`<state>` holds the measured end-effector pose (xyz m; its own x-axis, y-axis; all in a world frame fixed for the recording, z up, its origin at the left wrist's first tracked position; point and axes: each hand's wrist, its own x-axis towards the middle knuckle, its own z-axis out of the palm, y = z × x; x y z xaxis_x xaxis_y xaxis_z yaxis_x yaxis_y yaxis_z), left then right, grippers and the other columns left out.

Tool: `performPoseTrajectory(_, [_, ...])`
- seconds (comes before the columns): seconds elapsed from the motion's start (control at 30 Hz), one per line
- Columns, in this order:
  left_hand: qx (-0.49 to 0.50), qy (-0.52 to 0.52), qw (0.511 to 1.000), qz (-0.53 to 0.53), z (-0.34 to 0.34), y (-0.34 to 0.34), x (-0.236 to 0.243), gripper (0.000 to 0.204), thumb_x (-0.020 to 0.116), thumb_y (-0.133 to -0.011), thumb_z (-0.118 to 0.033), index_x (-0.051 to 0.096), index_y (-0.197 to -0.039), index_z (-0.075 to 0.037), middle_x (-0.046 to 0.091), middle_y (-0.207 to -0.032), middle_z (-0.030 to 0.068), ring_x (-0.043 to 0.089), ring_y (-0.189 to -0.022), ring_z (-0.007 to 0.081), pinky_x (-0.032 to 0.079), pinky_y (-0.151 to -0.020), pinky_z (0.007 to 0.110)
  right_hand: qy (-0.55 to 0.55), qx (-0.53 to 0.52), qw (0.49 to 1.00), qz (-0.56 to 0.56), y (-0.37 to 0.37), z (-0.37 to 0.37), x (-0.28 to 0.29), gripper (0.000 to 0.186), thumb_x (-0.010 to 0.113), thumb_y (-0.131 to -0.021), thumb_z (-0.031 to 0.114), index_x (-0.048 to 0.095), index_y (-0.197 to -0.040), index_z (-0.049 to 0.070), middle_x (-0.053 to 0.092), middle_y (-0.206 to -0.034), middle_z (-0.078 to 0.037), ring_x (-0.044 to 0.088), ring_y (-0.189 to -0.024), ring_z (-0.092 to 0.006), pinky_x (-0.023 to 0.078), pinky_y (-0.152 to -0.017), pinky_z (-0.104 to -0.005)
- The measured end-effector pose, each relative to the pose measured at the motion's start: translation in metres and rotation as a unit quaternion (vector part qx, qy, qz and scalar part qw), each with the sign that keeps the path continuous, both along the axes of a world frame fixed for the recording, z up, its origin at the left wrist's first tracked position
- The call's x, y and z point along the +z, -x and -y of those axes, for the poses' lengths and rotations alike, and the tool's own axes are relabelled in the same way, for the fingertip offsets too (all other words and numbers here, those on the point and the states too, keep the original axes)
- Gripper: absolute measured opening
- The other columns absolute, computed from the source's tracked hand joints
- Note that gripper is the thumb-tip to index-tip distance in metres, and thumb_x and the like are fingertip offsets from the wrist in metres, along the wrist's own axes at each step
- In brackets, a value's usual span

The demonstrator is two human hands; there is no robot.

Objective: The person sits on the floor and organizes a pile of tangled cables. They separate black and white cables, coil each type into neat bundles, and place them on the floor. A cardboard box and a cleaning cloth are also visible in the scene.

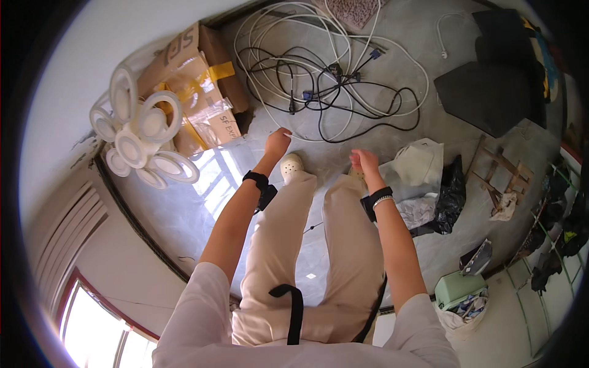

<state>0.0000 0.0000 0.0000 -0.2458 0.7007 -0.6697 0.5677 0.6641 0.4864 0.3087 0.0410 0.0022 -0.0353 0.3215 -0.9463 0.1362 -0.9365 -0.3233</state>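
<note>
Left hand (277, 141): lowered toward the floor (405, 55), fingers closed, apparently pinching a thin white cable (288, 132) at the near edge of the tangle; the grip itself is too small to confirm. Right hand (364, 161): loosely curled above the right shoe, holding nothing that can be made out. Cable tangle (331, 73): white and black leads, looped and crossed, lying unsorted on the floor just beyond the hands; judged barely begun, with nearly all still to untangle. Beside it, toward the left wall: taped cardboard boxes (196, 92) and a white ringed light fitting (138, 132). To the right: white and black plastic bags (429, 178), dark mats (491, 92).
</note>
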Motion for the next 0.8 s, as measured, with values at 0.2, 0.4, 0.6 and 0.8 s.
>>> performPoseTrajectory(0.2, [0.044, -0.116, 0.992, 0.002, -0.035, -0.027, 0.008, 0.019, 0.051, -0.078, -0.012, 0.062, -0.094, -0.009, 0.063, -0.083, 0.0139, 0.061, -0.077, 0.0301, 0.048, -0.068, 0.038, 0.001, -0.013, 0.994, -0.107, 0.032, -0.044, -0.007, 0.028, 0.051, -0.084, 0.027, 0.062, -0.099, 0.005, 0.064, -0.084, -0.008, 0.055, -0.061, -0.0098, 0.049, -0.059, -0.0243])
performPoseTrajectory(0.4, [-0.047, -0.197, 0.976, 0.077, -0.088, -0.04, -0.024, 0.018, 0.055, -0.081, -0.013, 0.06, -0.097, -0.006, 0.062, -0.078, 0.0102, 0.059, -0.066, 0.0217, 0.046, -0.061, 0.032, 0.006, 0.046, 0.992, -0.12, 0.063, -0.087, -0.055, 0.037, 0.051, -0.087, 0.036, 0.057, -0.109, 0.007, 0.063, -0.094, -0.008, 0.051, -0.059, -0.0094, 0.047, -0.06, -0.0255])
performPoseTrajectory(0.6, [-0.112, -0.2, 0.965, 0.126, -0.125, -0.042, -0.07, 0.021, 0.052, -0.085, -0.015, 0.06, -0.101, -0.004, 0.063, -0.079, 0.0107, 0.061, -0.069, 0.0179, 0.047, -0.062, 0.03, -0.073, 0.045, 0.971, -0.224, 0.084, -0.105, -0.093, 0.026, 0.048, -0.091, 0.03, 0.058, -0.104, 0.009, 0.061, -0.092, -0.002, 0.051, -0.069, -0.0079, 0.045, -0.062, -0.0232])
performPoseTrajectory(0.8, [-0.061, -0.084, 0.948, 0.301, -0.149, -0.033, -0.101, 0.042, 0.036, -0.094, -0.036, 0.059, -0.104, -0.002, 0.063, -0.081, 0.0055, 0.055, -0.073, 0.0123, 0.045, -0.066, 0.025, -0.18, 0.105, 0.948, -0.242, 0.087, -0.109, -0.103, 0.02, 0.047, -0.093, 0.026, 0.055, -0.095, 0.008, 0.055, -0.076, 0.001, 0.044, -0.054, -0.0044, 0.041, -0.051, -0.0211])
